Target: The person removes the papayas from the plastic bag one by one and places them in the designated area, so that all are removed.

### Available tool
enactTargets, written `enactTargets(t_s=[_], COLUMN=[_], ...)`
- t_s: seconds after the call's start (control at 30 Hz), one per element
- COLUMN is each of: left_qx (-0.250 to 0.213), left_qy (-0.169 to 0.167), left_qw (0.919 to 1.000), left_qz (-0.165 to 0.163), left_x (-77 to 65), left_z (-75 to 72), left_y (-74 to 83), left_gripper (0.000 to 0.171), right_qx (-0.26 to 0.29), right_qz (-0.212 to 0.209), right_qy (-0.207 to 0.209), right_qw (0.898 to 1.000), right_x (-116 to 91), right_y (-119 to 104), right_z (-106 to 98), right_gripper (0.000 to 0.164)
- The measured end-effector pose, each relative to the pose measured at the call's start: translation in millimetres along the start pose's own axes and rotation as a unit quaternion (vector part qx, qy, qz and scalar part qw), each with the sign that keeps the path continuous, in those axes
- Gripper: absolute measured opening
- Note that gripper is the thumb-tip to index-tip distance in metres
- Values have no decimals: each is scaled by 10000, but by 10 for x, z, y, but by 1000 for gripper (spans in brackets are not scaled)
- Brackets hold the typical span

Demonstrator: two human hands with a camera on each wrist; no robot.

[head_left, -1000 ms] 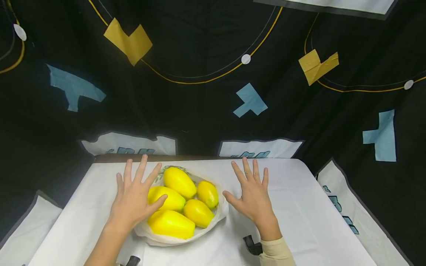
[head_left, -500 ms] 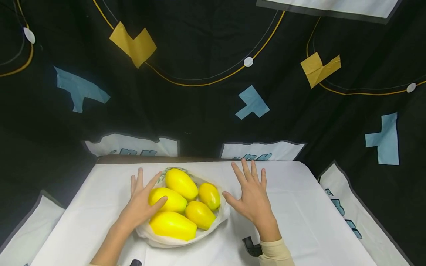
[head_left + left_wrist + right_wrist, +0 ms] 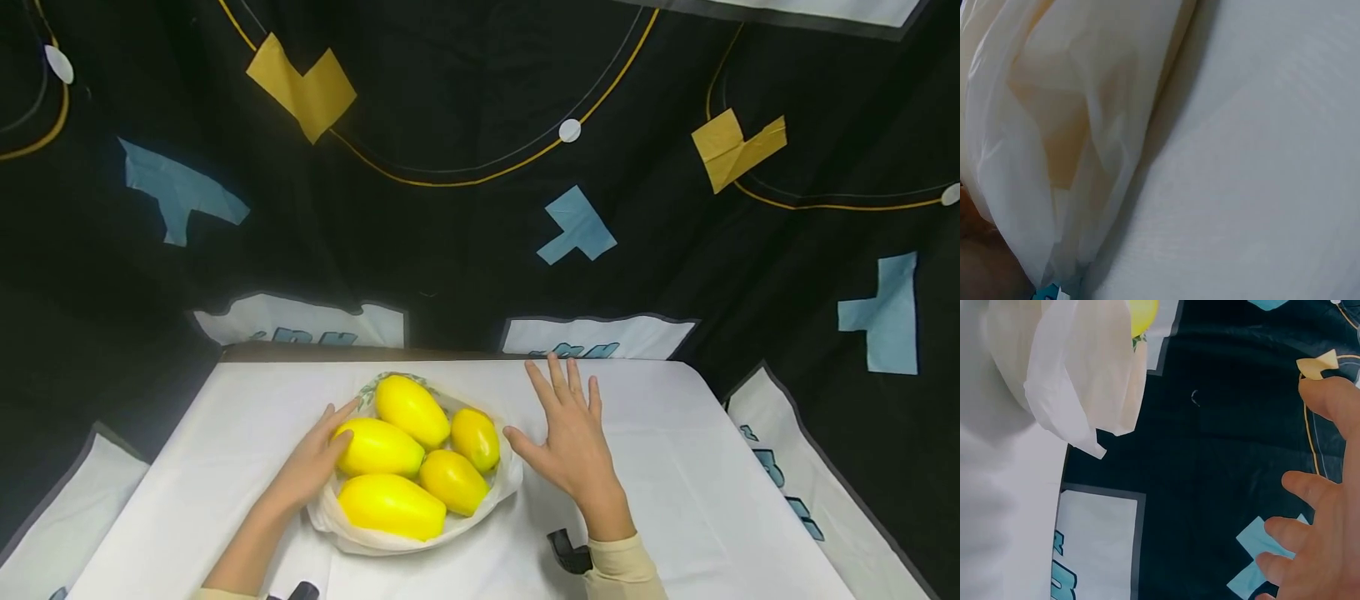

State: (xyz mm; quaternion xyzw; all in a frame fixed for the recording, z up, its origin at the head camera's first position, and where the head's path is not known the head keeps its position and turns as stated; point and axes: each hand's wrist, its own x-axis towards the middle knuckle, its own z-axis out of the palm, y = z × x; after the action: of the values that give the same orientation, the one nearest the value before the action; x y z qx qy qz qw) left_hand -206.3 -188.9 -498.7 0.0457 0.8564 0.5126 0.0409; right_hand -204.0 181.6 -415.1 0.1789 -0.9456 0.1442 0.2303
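Observation:
A white plastic bag sits on the table with its mouth spread wide. Several smooth, oval yellow fruits lie inside it; their exact kind is unclear. My left hand is at the bag's left rim, fingers along the edge and thumb by a fruit. In the left wrist view the crumpled bag side hides most of that hand. To the right of the bag, my right hand is raised with fingers spread, holding nothing. The right wrist view shows its fingers apart from the bag.
White cloth covers the table. Behind it hangs a black curtain with yellow, blue and white patterns. A black curved piece is by the right wrist, and another dark piece by the left.
My left hand has come down and in from above the bag's left side to its rim, its fingers drawing closer together. The right hand stays nearly still; the view shifts slightly.

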Motion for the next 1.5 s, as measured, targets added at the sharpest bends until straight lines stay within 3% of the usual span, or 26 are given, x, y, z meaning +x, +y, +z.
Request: enactTargets(t_s=[0.13,0.33,0.73,0.93,1.13,1.5], left_qx=[-162,-396,-580,-617,-487,-433], left_qy=[-48,-76,-149,-151,-82,-95], left_qw=[9997,9991,9980,9979,9987,9989], left_qz=[-149,-101,-192,-155,-139,-155], left_x=[8,1,-5,-11,5,2], left_z=[-21,-31,-44,-30,-34,-27], left_y=[-32,-70,-54,-61,-57,-68], left_gripper=[50,50,60,62,63,62], right_qx=[137,302,992,1670,2325,2643], right_qz=[4,-4,-68,82,-65,64], right_qy=[22,-49,-125,-355,-616,-1143], right_qw=[9999,9995,9950,9853,9706,9576], right_x=[9,21,46,50,85,50], right_y=[2,-3,-61,-124,-201,-312], right_z=[19,61,190,260,312,430], right_gripper=[85,84,87,86,77,65])
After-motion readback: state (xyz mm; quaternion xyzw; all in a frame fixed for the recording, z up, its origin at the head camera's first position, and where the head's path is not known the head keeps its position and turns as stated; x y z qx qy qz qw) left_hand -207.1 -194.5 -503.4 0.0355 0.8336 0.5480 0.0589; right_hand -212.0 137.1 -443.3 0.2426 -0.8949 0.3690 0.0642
